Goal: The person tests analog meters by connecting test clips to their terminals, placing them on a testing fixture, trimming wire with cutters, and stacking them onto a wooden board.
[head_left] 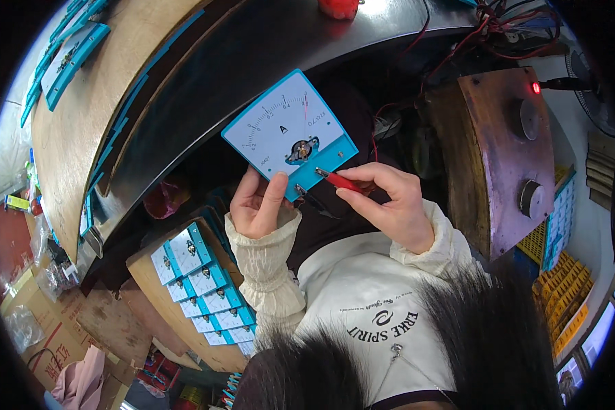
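My left hand (258, 205) grips an analog panel meter (266, 119) by its lower edge, thumb on the front. The meter has a white scale face, a teal frame and a thin red needle near the upper end of the scale; its mechanism shows through an opening. Between the thumb and fingers of my right hand (394, 202) is a red alligator clip (343, 182). Its metal jaws meet the meter's teal lower strip; whether they bite on a terminal I cannot tell. A second metal piece with something dark beside it sits at the strip's left end, partly hidden.
Several similar meters (197, 280) lie in overlapping rows on a board at the lower left. A curved black tabletop (205, 109) runs beyond my hands, bearing wooden boards (126, 41) with more meters. To the right stands a box with two knobs (502, 157) and a lit red lamp; red and black wires (506, 27) tangle behind it.
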`<state>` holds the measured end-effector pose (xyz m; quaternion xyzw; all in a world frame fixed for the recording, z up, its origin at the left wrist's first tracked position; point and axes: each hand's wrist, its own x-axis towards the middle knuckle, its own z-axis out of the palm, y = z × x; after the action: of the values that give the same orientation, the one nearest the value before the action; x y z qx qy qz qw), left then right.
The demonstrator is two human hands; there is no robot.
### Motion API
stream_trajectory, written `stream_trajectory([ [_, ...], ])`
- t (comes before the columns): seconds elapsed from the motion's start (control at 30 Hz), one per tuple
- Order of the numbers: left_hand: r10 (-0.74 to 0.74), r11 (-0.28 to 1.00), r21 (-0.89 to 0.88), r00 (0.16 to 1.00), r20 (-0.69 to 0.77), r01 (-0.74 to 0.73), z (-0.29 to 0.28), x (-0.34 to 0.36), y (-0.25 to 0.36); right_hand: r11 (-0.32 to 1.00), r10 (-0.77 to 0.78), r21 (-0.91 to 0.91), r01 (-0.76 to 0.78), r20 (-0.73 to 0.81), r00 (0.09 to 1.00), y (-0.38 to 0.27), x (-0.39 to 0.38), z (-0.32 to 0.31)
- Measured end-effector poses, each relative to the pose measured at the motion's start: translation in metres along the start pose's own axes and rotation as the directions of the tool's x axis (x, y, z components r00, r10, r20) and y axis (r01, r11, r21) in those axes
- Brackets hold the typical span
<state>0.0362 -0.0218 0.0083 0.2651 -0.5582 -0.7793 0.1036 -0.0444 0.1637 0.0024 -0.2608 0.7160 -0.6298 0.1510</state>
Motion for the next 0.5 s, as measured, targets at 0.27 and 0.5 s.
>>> stream_trajectory([
  [0.27,-0.014,1.000,0.016,0.999,-0.029,0.014,0.003,0.003,0.005,0.998,-0.051,-0.039,0.050,-0.015,0.999,-0.001,0.007,0.001],
  [0.5,0.012,1.000,-0.006,0.999,0.039,-0.011,0.005,0.011,0.002,0.988,-0.098,-0.128,0.085,-0.098,0.990,-0.006,0.008,-0.002],
])
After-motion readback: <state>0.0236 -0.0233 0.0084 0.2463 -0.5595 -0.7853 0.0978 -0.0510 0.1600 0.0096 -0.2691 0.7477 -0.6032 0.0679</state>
